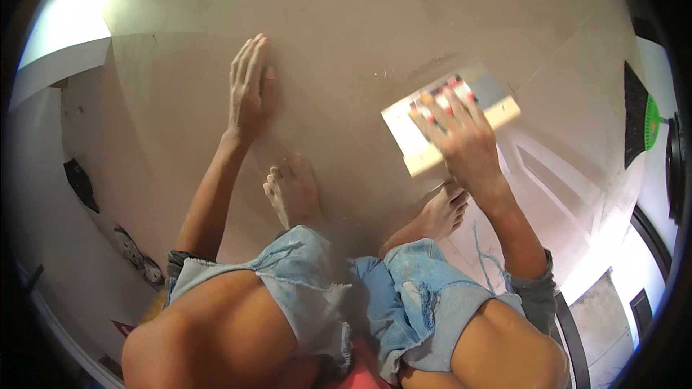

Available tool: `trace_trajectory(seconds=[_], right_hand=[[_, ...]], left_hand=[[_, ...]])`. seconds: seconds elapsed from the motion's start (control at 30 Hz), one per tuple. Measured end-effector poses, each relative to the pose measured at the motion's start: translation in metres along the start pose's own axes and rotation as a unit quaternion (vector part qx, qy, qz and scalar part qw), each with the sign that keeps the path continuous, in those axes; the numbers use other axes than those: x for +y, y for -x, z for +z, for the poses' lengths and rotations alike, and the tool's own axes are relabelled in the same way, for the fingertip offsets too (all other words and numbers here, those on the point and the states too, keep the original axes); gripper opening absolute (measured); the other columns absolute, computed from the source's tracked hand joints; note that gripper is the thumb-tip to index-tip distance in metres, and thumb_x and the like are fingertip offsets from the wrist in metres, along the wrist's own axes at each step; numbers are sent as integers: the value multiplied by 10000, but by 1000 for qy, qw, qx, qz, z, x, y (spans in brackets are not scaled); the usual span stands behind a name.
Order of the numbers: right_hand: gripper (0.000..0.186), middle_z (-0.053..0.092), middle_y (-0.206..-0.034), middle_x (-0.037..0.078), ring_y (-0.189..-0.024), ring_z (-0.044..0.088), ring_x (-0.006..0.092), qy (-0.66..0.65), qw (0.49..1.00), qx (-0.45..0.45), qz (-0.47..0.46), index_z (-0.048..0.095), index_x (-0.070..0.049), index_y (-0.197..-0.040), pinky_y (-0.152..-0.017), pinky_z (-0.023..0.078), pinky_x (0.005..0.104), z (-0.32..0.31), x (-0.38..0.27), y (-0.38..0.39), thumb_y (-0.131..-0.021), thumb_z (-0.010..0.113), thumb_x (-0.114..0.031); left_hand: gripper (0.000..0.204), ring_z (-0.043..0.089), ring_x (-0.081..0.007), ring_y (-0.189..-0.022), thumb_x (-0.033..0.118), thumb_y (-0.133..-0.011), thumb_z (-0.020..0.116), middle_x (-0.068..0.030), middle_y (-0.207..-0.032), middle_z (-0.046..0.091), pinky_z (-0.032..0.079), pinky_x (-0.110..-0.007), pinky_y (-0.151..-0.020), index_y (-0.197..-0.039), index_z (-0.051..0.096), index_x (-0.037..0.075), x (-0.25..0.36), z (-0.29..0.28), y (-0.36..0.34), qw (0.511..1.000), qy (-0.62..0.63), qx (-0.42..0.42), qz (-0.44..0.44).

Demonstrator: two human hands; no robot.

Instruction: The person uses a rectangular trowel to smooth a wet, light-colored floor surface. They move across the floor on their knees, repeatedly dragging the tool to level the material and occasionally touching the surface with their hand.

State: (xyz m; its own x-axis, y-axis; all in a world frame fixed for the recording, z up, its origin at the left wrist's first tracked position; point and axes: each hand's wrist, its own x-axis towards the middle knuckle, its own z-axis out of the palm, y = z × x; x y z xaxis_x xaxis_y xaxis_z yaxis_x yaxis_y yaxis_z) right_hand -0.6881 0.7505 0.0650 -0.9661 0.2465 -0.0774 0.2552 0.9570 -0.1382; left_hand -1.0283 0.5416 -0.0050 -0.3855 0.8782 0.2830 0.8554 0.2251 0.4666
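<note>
My right hand (458, 134) lies over a flat rectangular block (404, 128), fingers spread on its top and the thumb hidden. White with red and dark print, the block has a pale yellow edge and is smeared by motion; I cannot tell its exact kind. It rests against or just over a broad, dusty beige-grey surface (339, 21). Further left, my left hand (250, 94) is stretched out with straight fingers, dusty and holding nothing. It appears to touch the same surface, though the contact is unclear.
My bare dusty feet (292, 191) stand between my arms, knees bent. A broom head (638, 115) with black bristles and a green part is at the far right. A dark object (81, 184) lies at the left, and pale floor tiles (497, 245) show at the right.
</note>
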Motion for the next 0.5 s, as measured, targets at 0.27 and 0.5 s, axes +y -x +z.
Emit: trace_trajectory(seconds=[0.27,0.5], right_hand=[[331,707,-1446,34,-1382,633,341,-30,997,-74,1,789,-215,-1296,-1133,502,548,-18,-24,66,-993,664,-168],[301,739,-1394,23,-1323,672,286,-19,1000,-20,10,808,-176,-1237,-1092,531,502,-4,-26,84,-964,681,-186]], left_hand=[[475,477,-376,-1516,40,-1040,576,-175,-1591,565,382,-503,-1262,-1509,573,-32,-13,-3,-3,999,-40,9,-20],[442,491,-369,-1511,35,-1032,595,-169,-1585,580,390,-489,-1259,-1469,623,-29,-17,7,-6,999,-43,21,-4]])
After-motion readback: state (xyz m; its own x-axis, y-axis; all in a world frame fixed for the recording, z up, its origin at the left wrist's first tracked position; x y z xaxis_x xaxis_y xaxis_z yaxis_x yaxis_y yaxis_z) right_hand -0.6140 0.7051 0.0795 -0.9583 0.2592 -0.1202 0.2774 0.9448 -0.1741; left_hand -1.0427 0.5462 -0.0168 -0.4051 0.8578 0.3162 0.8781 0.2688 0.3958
